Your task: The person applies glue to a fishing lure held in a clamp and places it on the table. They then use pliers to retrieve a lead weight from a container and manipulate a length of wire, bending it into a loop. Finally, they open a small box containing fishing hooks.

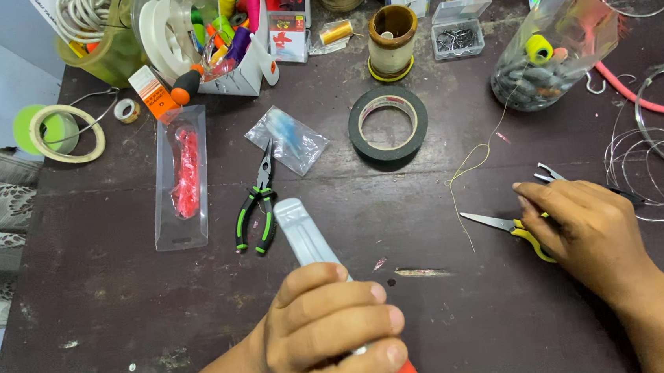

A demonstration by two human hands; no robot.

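My left hand (pixel 330 330) is closed around a slim clear plastic packet (pixel 302 232) that points away from me, with something red-orange under my fingers at the bottom edge. My right hand (pixel 586 229) rests on yellow-handled scissors (pixel 501 224), whose open blades point left on the dark table (pixel 120 306). A thin yellow thread (pixel 468 164) runs from near the scissors toward a clear bag of grey weights (pixel 547 55). Green-and-black pliers (pixel 257 208) lie just left of the packet.
A roll of black tape (pixel 388 123) sits mid-table. A long clear packet of red lures (pixel 181 175) and a small clear bag (pixel 287 139) lie left. Coiled wire (pixel 658 161) is at right. Boxes, spools and a hook case (pixel 458 37) crowd the far edge.
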